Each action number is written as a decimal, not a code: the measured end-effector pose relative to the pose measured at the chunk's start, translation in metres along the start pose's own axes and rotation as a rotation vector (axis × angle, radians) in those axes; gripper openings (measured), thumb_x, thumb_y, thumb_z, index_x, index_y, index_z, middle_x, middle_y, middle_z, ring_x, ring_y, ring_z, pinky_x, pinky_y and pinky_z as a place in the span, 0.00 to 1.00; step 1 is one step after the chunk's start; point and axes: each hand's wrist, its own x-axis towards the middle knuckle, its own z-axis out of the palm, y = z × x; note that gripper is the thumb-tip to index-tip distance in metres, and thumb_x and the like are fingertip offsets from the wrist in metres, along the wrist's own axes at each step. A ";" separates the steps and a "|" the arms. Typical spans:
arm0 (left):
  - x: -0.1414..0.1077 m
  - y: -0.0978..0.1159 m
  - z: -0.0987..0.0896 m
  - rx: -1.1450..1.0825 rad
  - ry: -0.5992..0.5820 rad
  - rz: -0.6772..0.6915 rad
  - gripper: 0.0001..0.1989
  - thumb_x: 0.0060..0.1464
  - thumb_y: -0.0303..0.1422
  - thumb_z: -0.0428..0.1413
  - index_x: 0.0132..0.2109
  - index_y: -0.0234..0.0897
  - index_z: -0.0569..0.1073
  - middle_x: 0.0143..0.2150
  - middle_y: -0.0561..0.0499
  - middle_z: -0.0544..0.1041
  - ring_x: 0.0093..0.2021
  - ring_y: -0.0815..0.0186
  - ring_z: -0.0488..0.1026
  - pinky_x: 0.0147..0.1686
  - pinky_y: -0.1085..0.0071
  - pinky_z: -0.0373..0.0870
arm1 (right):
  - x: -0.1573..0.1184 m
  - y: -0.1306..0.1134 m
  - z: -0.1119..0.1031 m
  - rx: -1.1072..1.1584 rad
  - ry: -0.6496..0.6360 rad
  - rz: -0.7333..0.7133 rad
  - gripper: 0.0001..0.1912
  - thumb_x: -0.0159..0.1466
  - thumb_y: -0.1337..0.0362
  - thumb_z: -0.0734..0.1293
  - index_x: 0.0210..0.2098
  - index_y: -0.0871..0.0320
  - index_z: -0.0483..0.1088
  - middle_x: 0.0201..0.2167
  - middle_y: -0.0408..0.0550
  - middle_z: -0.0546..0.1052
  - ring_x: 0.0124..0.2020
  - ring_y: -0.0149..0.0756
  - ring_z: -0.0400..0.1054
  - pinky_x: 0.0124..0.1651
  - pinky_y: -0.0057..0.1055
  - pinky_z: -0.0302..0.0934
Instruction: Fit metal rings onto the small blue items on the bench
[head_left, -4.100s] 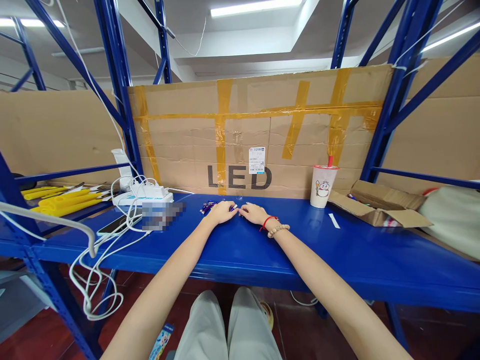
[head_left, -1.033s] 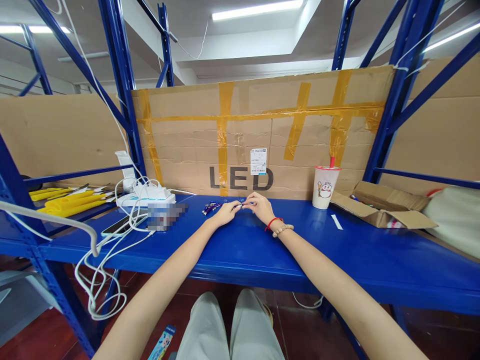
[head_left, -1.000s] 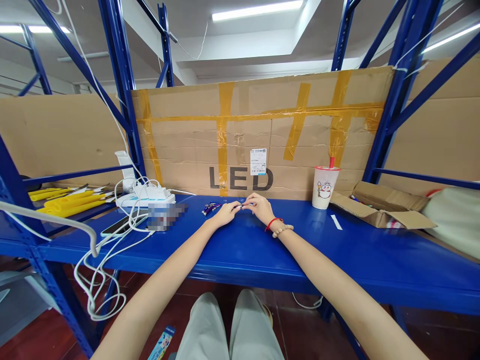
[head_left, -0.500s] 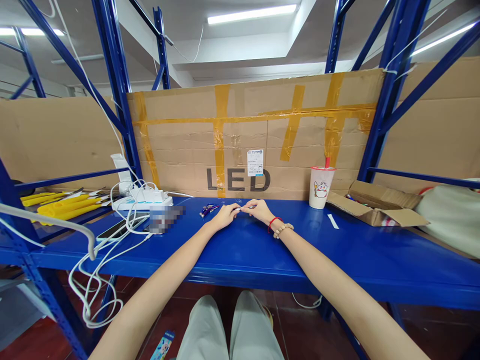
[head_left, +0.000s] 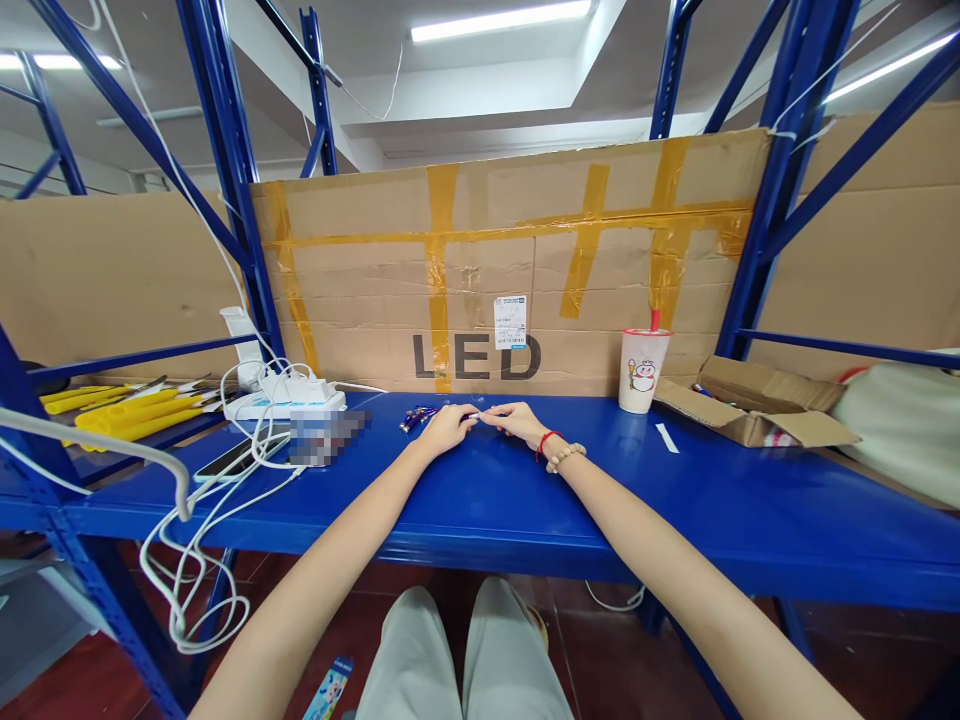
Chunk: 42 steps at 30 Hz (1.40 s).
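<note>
Over the far middle of the blue shelf top [head_left: 517,500], my left hand [head_left: 448,428] and my right hand [head_left: 517,422] meet at their fingertips. Both have their fingers closed in a pinch around something small and pale, too small to name. A red string and a beaded bracelet [head_left: 566,457] circle my right wrist. Just left of my left hand lies a small heap of shiny dark blue and purple pieces [head_left: 415,418], partly hidden by that hand.
A paper cup [head_left: 643,372] with a red straw stands right of my hands, near a white strip [head_left: 666,438] and an open cardboard box [head_left: 750,405]. At left are a power strip [head_left: 289,402], tangled white cables [head_left: 187,560], a phone [head_left: 232,458] and yellow-handled tools [head_left: 139,412].
Both hands stay at nearly the same spot, fingertips together. My right hand's fingers have shifted slightly, and my left hand covers more of the shiny pieces. The view has tilted a little.
</note>
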 end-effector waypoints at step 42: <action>0.002 -0.002 0.008 -0.118 -0.027 -0.051 0.11 0.61 0.34 0.39 0.36 0.37 0.64 0.23 0.55 0.67 0.26 0.69 0.67 0.31 0.74 0.62 | 0.001 -0.004 0.000 0.050 0.071 -0.114 0.22 0.41 0.52 0.72 0.28 0.64 0.75 0.24 0.47 0.73 0.21 0.24 0.56 0.20 0.23 0.49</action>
